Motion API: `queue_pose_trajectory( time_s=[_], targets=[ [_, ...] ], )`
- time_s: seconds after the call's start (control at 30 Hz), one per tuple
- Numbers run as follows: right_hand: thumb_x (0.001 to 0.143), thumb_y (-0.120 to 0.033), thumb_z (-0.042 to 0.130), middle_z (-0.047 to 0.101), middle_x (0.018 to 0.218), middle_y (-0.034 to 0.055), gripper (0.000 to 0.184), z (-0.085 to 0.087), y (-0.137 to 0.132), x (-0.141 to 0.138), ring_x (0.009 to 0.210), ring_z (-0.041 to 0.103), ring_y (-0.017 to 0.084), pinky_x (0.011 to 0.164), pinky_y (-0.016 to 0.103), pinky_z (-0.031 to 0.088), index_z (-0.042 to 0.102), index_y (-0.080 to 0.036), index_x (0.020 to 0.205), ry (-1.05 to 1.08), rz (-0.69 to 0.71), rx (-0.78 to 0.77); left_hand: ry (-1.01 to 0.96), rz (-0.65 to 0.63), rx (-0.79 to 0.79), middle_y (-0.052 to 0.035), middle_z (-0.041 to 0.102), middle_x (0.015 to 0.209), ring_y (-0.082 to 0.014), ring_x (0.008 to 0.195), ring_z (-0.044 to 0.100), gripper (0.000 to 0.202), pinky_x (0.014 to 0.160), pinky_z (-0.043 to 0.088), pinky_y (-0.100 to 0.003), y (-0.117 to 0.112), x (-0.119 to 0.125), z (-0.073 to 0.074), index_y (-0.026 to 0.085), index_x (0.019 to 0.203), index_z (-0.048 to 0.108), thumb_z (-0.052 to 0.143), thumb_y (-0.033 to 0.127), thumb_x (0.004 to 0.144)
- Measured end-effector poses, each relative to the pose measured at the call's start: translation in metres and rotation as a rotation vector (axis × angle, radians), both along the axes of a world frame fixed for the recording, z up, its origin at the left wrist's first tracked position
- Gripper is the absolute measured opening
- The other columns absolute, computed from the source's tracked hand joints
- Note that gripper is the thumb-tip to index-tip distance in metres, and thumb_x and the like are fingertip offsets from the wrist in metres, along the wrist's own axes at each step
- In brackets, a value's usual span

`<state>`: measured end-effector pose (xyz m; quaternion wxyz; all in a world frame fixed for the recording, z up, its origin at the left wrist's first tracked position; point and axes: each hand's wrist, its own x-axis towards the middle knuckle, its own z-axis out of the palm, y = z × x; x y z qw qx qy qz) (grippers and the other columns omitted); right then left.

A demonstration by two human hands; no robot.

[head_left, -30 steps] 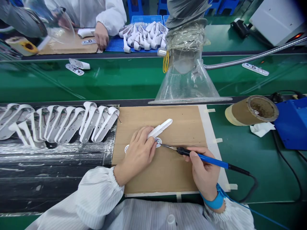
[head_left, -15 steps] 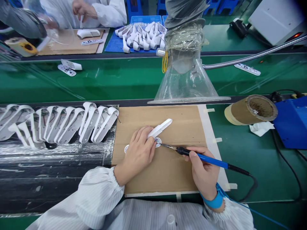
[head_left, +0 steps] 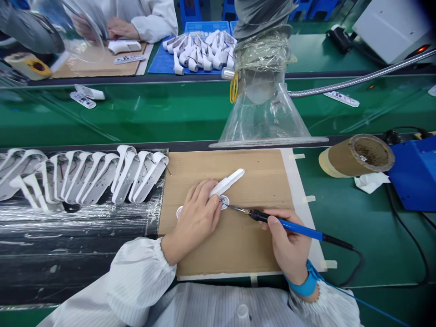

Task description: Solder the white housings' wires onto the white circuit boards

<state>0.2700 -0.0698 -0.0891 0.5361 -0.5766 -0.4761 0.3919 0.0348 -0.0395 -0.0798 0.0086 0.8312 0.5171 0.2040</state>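
My left hand presses down on a white plastic housing that lies on a brown board; its fingers are closed over the part and a small round circuit piece. My right hand grips a blue-handled soldering iron like a pen. The iron's tip touches the round piece beside my left fingertips. A blue strap circles my right wrist.
A row of white housings lies on black film to the left. A clear fume hood stands behind the board. A tape roll and blue box sit right. Another person's hands work across the green conveyor.
My hands stay almost still. Parts on the conveyor have drifted left. The person opposite has pulled their hands back toward themselves.
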Motion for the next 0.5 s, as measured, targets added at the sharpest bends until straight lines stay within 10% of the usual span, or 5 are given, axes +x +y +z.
queue_pose_trajectory(
  time_s=[0.5],
  targets=[
    [0.096,-0.031,0.076,0.079,0.077,0.0024,0.009,-0.0037,-0.0016,0.0017,0.066,0.075,0.020,0.061,0.030,0.062,0.081,-0.024,0.095,0.001,-0.032,0.001,-0.026,-0.003,-0.008,-0.0169,0.062,0.138,-0.0338,0.132,0.061,0.007,0.106,0.057,-0.052,-0.0010,-0.0006,-0.0013,0.019,0.109,0.058,0.052,0.015,0.108]
  ],
)
